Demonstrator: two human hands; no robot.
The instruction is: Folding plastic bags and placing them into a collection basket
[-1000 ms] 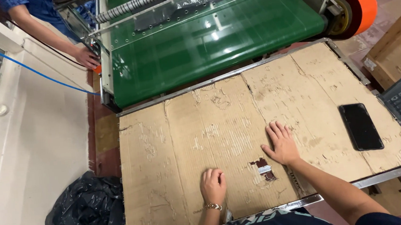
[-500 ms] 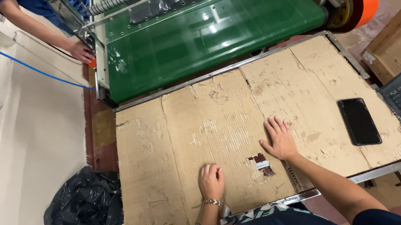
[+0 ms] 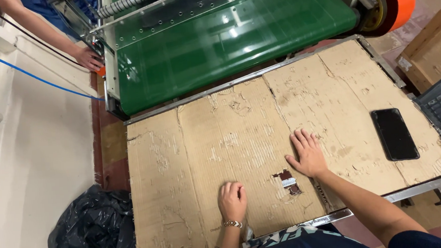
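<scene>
Hands idle on worn cardboard sheet (image 3: 242, 138): left hand (image 3: 232, 201) loosely curled, right hand (image 3: 308, 154) spread flat, neither gripping anything. Green conveyor belt (image 3: 225, 41) ran bare beyond fingertips, black phone (image 3: 394, 133) lay right of right hand; looked like a waiting step.

Black phone (image 3: 394, 134), dark screen up, on cardboard (image 3: 232, 138); poss. wooden crate (image 3: 435, 47) far right

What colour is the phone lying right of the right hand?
Black; the phone lies on the cardboard, clearest in the head view.
</scene>
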